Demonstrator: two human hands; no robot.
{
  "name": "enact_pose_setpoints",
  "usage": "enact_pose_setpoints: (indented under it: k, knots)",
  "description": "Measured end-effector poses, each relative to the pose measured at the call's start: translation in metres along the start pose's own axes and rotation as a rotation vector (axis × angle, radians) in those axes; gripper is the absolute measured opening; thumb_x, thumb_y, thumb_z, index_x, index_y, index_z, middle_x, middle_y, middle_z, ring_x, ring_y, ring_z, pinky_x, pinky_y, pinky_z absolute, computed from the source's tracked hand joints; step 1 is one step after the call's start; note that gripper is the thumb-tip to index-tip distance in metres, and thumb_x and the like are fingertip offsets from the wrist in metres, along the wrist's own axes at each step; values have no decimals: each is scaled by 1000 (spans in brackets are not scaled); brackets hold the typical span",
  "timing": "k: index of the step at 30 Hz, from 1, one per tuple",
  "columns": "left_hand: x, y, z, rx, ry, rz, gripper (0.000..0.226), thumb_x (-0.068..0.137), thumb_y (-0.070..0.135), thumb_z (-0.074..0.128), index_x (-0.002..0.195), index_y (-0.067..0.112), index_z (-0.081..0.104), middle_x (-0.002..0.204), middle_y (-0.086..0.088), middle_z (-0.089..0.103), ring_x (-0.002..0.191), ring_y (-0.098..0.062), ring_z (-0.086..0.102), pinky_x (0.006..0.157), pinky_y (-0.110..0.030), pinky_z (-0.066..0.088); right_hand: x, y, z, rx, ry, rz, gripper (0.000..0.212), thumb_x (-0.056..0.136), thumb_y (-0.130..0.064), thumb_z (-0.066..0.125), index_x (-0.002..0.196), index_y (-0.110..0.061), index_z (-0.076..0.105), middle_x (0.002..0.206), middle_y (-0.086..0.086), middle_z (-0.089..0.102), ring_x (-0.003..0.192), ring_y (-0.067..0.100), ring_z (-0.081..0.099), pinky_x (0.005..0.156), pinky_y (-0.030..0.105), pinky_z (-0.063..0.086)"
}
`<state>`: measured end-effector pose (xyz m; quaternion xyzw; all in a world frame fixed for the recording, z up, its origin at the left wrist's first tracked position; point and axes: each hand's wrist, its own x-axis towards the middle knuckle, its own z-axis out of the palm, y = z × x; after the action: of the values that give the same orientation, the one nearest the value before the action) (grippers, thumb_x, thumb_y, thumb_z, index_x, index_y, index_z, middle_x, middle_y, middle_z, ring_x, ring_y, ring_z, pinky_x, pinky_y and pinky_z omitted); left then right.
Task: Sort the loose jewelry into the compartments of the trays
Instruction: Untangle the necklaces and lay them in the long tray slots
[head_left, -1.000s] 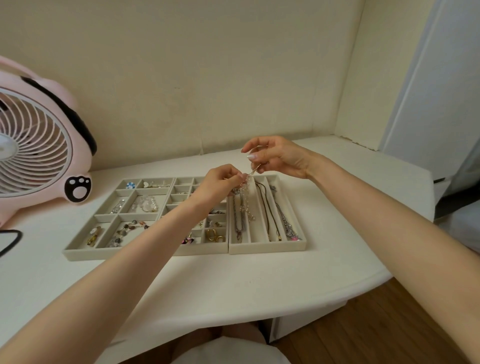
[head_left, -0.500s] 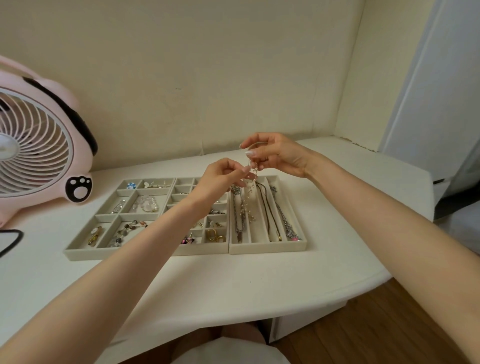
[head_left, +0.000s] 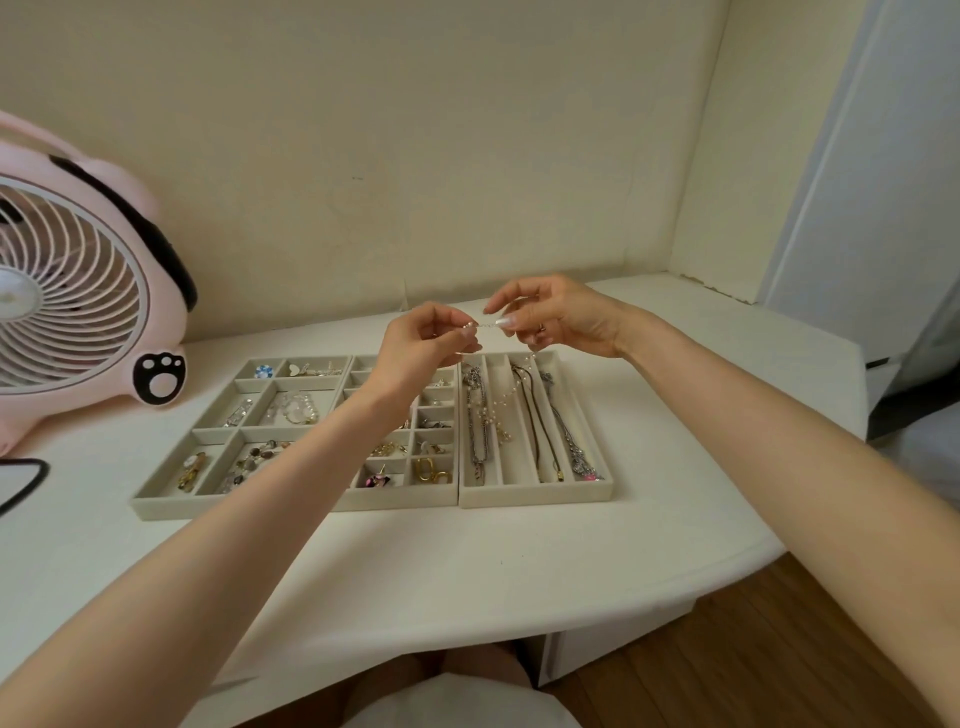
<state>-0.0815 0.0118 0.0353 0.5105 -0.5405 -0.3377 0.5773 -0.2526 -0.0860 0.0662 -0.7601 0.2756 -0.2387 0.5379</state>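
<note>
A thin pearl necklace (head_left: 493, 410) is stretched between both hands above the trays, and its loop hangs down into the right tray (head_left: 535, 498). My left hand (head_left: 423, 345) pinches one end of the chain. My right hand (head_left: 553, 317) pinches the other end. The right tray has long slots holding a silver chain (head_left: 477, 415), a dark cord necklace (head_left: 540, 431) and a beaded chain (head_left: 569, 431). The left tray (head_left: 156, 506) and the middle tray (head_left: 436, 364) hold earrings, rings and bracelets in small compartments.
A pink fan (head_left: 78, 291) with a paw print stands at the far left on the white table (head_left: 467, 561). A dark cable (head_left: 21, 480) lies at the left edge. The table's front edge curves away at the right above a wooden floor (head_left: 753, 665).
Both hands have risen and drawn apart, pulling the top of the necklace taut between them. More of the chain has lifted out of the right tray.
</note>
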Motion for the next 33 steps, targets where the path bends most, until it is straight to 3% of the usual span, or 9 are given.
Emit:
enact_pose_setpoints:
  k: [5, 9, 13, 16, 20, 26, 33]
  knots:
    - [-2, 3, -1, -45, 43, 39, 9, 89, 6, 59, 98, 9, 56, 78, -3, 63, 62, -6, 64, 60, -20, 52, 0, 3, 2, -304, 57, 101, 12, 81, -4, 70, 90, -12, 72, 71, 4, 60, 61, 12, 49, 56, 20, 40]
    - [-4, 0, -4, 36, -84, 28, 11, 87, 3, 60, 96, 7, 54, 81, -4, 62, 64, -7, 58, 60, -19, 50, -2, 3, -3, -202, 174, 84, 10, 80, -11, 73, 88, -7, 72, 65, 3, 59, 57, 11, 48, 53, 18, 42]
    - [-2, -6, -2, 429, -160, 145, 15, 85, 4, 61, 82, 19, 63, 86, 6, 60, 68, -5, 51, 66, -18, 41, -5, -6, -7, -108, 253, 12, 8, 79, -13, 72, 85, -8, 69, 58, -2, 58, 53, 9, 48, 51, 18, 39]
    - [-1, -10, 3, 791, -77, 310, 21, 87, 2, 56, 90, 20, 67, 99, 0, 53, 78, -9, 50, 70, -19, 39, -4, -14, -5, -152, 292, -41, 10, 79, -17, 73, 83, -9, 68, 54, -5, 58, 52, 7, 48, 53, 19, 36]
    - [-4, -13, 5, 1081, 23, 441, 24, 88, 1, 51, 97, 16, 67, 106, -4, 53, 99, -19, 51, 65, -28, 36, -2, -27, -6, -100, 386, -120, 9, 78, -17, 74, 74, -15, 67, 52, -5, 57, 50, 6, 50, 53, 18, 34]
    - [-4, -17, 4, 1092, 45, 436, 30, 88, -4, 50, 103, 13, 69, 105, -8, 55, 103, -25, 49, 72, -30, 40, -5, -42, -6, -83, 442, -165, 9, 78, -16, 75, 75, -15, 66, 52, -6, 56, 48, 4, 50, 51, 16, 34]
    - [-10, -17, 3, 1120, -12, 426, 38, 82, -12, 48, 92, 16, 72, 108, -6, 55, 104, -23, 46, 81, -36, 45, -2, -51, -3, -91, 453, -192, 10, 77, -19, 75, 74, -17, 66, 52, -8, 57, 52, 3, 53, 55, 13, 39]
